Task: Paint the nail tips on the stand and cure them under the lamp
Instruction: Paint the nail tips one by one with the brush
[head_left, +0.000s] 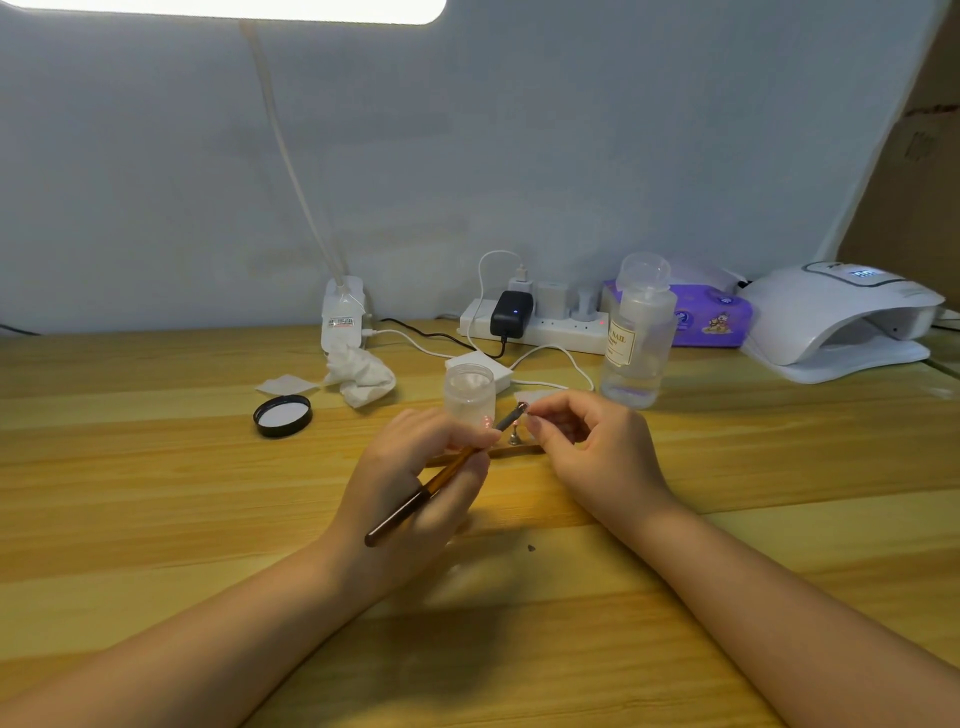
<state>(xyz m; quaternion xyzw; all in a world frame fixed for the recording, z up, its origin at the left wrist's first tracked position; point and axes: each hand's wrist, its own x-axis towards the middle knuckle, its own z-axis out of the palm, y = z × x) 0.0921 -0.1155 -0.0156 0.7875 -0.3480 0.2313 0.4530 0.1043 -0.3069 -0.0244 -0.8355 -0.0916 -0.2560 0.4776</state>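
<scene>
My left hand (415, 478) grips a nail brush (441, 478) with a gold and brown handle, its tip pointing up and right. At the brush tip my right hand (587, 441) pinches something small and pale; I cannot tell what it is. Just below the tip, between both hands, stands the nail stand (514, 441), a small metal post on a wooden base, mostly hidden by my fingers. The white curing lamp (841, 322) sits at the far right of the table, its opening facing left.
An open clear jar (469, 392) stands just behind my left hand, its black lid (282, 414) lying to the left. A clear liquid bottle (636, 338), crumpled tissue (361, 374), power strip (540, 325), cables and a purple tissue pack (711, 317) line the back.
</scene>
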